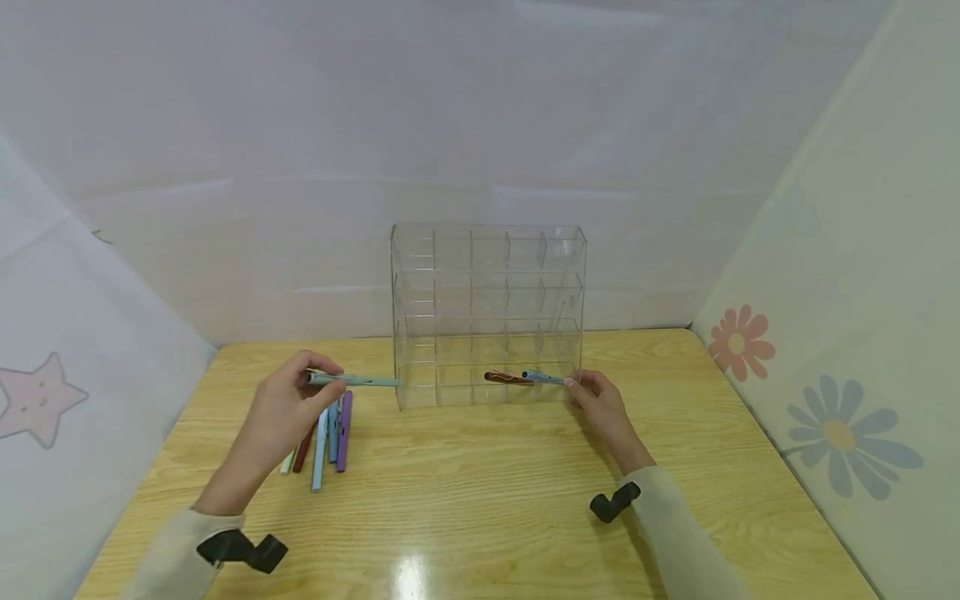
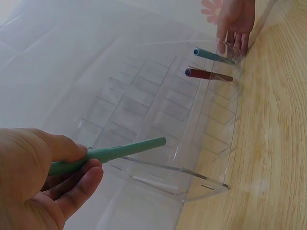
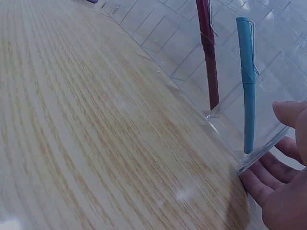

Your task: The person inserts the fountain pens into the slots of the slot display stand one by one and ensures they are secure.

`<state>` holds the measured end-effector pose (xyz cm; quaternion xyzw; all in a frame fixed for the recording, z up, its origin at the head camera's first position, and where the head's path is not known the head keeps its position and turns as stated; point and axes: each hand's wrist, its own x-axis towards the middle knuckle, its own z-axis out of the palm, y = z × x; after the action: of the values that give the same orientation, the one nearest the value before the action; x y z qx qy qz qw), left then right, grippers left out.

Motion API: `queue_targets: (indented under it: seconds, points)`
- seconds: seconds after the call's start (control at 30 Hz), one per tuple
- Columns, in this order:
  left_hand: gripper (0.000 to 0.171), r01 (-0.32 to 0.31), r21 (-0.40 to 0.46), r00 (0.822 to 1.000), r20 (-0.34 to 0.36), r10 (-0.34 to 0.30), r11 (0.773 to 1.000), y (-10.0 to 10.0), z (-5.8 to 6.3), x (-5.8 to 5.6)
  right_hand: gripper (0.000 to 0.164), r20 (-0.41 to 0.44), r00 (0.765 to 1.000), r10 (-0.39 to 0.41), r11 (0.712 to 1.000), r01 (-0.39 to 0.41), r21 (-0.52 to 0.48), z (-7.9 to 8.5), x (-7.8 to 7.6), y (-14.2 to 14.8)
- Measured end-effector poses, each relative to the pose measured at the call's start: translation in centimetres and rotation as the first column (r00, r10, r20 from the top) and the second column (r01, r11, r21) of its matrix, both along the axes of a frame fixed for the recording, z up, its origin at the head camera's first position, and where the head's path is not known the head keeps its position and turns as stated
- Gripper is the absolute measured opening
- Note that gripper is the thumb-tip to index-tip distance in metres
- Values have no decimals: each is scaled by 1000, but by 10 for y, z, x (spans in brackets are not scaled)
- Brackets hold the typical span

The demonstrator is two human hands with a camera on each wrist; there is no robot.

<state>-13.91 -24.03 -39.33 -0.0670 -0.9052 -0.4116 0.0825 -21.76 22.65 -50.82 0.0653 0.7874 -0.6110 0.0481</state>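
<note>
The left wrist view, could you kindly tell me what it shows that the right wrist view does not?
Only the left wrist view shows the left hand, the green pen it holds and part of a red flower. Only the right wrist view shows the clip on the blue pen and a purple tip at the top edge, too cropped to identify. Both show the right hand, clear organizer, red pen, blue pen and table.

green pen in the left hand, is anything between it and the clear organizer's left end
No, nothing visible. In the head view the tip of the green pen overlaps the left edge of the clear organizer; whether they touch is unclear. The red pen and blue pen sit toward its right end, out of the way.
</note>
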Motion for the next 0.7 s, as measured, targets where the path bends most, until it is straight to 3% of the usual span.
queue_targets:
  seconds: [0.17, 0.5, 0.7]
  points:
    - [23, -4, -16, 1000, -4, 4, 1000, 7, 0, 0, 55, -23, 1000, -7, 1000, 8, 20, -9, -2, 2]
    - [22, 6, -13, 1000, 7, -6, 1000, 16, 0, 0, 56, -31, 999, -21, 999, 23, 42, -9, -3, 3]
    - [20, 20, -6, 999, -48, -20, 1000, 22, -5, 0, 53, -20, 1000, -21, 999, 22, 37, -9, -3, 2]
